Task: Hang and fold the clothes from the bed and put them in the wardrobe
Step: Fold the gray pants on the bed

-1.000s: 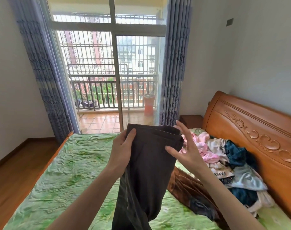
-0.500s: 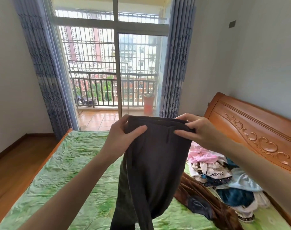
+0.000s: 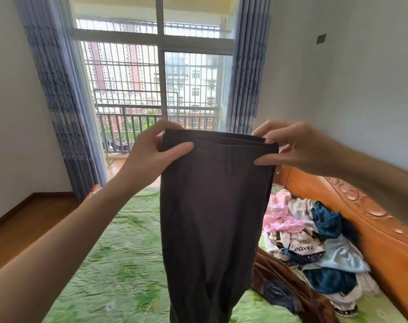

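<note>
I hold a pair of dark brown trousers (image 3: 212,217) up by the waistband, above the bed. My left hand (image 3: 151,152) pinches the left end of the waistband between thumb and fingers. My right hand (image 3: 293,148) pinches the right end the same way. The trouser legs hang straight down and run out of the frame at the bottom. A heap of clothes (image 3: 314,241) in pink, white, teal and light blue lies on the bed by the headboard, with a brown garment (image 3: 279,283) spread in front of it.
The bed has a green patterned sheet (image 3: 119,264) and a carved wooden headboard (image 3: 373,220) on the right. Wooden floor (image 3: 23,224) lies to the left. A glass balcony door (image 3: 161,89) with blue-grey curtains (image 3: 58,101) stands ahead. No wardrobe is in view.
My right hand went from open beside the trousers to pinching the waistband. Both hands raised the trousers higher and pulled the waistband out wider.
</note>
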### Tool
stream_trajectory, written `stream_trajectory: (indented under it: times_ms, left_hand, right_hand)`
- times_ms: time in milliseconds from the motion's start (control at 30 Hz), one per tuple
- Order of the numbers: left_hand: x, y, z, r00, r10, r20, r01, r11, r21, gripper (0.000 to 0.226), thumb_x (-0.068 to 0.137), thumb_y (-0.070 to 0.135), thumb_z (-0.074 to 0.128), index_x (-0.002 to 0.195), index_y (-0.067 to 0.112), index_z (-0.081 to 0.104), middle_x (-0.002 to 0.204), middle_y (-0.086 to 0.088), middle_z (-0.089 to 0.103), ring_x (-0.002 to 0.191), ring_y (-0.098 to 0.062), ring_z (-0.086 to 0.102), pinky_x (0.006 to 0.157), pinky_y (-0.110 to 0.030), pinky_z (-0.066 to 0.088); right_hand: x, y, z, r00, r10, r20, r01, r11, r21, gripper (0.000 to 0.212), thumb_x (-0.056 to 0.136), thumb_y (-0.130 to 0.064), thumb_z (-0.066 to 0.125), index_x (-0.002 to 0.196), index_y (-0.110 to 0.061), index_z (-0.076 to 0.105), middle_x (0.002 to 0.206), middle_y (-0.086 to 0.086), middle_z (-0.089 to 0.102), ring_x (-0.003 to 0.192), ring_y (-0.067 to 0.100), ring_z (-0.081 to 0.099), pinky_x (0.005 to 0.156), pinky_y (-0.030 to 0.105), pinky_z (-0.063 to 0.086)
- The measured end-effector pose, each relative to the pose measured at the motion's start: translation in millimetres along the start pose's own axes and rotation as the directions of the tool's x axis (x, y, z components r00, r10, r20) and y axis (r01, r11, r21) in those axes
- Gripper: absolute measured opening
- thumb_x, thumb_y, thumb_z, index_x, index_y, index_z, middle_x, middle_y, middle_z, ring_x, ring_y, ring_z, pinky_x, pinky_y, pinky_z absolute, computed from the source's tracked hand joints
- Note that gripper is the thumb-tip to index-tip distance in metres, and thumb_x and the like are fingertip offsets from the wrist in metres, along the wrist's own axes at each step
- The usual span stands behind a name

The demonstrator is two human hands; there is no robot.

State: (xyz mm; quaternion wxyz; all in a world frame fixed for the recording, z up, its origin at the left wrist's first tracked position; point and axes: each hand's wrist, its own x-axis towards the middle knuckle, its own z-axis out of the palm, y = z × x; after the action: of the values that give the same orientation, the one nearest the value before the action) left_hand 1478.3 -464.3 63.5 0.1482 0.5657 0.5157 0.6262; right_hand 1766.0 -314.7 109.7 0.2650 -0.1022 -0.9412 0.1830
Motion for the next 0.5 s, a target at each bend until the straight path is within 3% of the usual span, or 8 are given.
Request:
stream_trajectory:
  times_ms: [100, 233, 333, 500]
  left_hand:
    - [2.1, 6.1, -5.0, 0.990, 0.098, 0.103, -0.111, 0.985, 0.135, 0.045, 0.080, 0.014, 0.088, 0.118, 0.023, 0.064, 0.097, 0.002, 0.075, 0.088, -0.017, 0.075, 0.076, -0.032, 0.064]
    - [1.1, 1.1, -5.9, 0.990, 0.122, 0.066, -0.133, 0.970, 0.203, 0.019, 0.080, 0.015, 0.088, 0.093, 0.022, 0.075, 0.084, 0.008, 0.074, 0.079, -0.006, 0.070, 0.074, -0.032, 0.063]
    - [-1.8, -4.3, -4.7, 0.994, 0.102, 0.027, -0.105, 0.977, 0.187, 0.012, 0.081, 0.016, 0.086, 0.084, 0.021, 0.076, 0.076, 0.008, 0.074, 0.074, -0.005, 0.069, 0.073, -0.032, 0.062]
    - [-2.2, 2.0, -6.7, 0.993, 0.112, 0.033, -0.116, 0.968, 0.224, 0.016, 0.084, 0.016, 0.084, 0.090, 0.030, 0.079, 0.085, 0.008, 0.079, 0.082, -0.010, 0.075, 0.084, -0.042, 0.062]
  right_hand:
    - [9.8, -11.5, -8.0, 1.000, -0.023, -0.018, 0.021, 0.998, -0.062, 0.026, 0.088, -0.032, 0.071, 0.076, -0.009, 0.072, 0.103, 0.001, 0.069, 0.085, 0.022, 0.069, 0.069, 0.037, 0.060]
    - [13.8, -10.7, 0.1, 0.996, -0.078, -0.035, 0.071, 0.986, -0.150, 0.035, 0.095, -0.040, 0.062, 0.071, -0.015, 0.065, 0.083, 0.004, 0.064, 0.070, 0.021, 0.061, 0.059, 0.032, 0.051]
    - [12.2, -7.1, 9.3, 0.985, -0.144, -0.093, 0.122, 0.970, -0.209, 0.032, 0.099, -0.036, 0.059, 0.069, -0.026, 0.051, 0.068, -0.009, 0.050, 0.060, 0.009, 0.049, 0.058, 0.017, 0.039]
    - [4.2, -2.2, 15.3, 0.970, -0.188, -0.154, 0.140, 0.950, -0.279, 0.024, 0.100, -0.033, 0.058, 0.083, -0.016, 0.058, 0.075, -0.009, 0.053, 0.066, 0.003, 0.049, 0.064, 0.012, 0.037]
